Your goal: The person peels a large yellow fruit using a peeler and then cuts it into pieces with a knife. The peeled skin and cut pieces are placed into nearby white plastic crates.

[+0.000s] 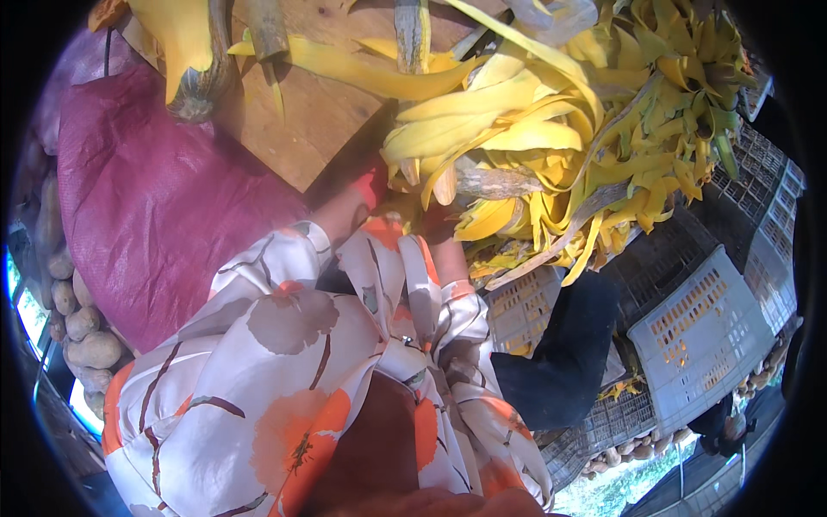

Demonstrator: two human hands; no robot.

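A large heap of yellow squash peelings (536,129), some with grey-green rind, lies in front of me. My left hand (371,185), with red on it, reaches to the heap's near left edge beside a wooden board (303,136). To its right, my right hand (440,220) goes under the hanging peel strips, mostly hidden in shadow. Fingers of both hands are covered, so their grip does not show. Strips of peel (362,68) lie across the board. A partly peeled squash (190,58) rests at the board's far left corner.
Magenta plastic sheeting (155,194) spreads at the left, with whole squashes (90,346) beyond it. Plastic crates (704,336) stand at the right. A dark-clad leg (562,355) is bent below the heap. Another person (720,426) is far off at lower right.
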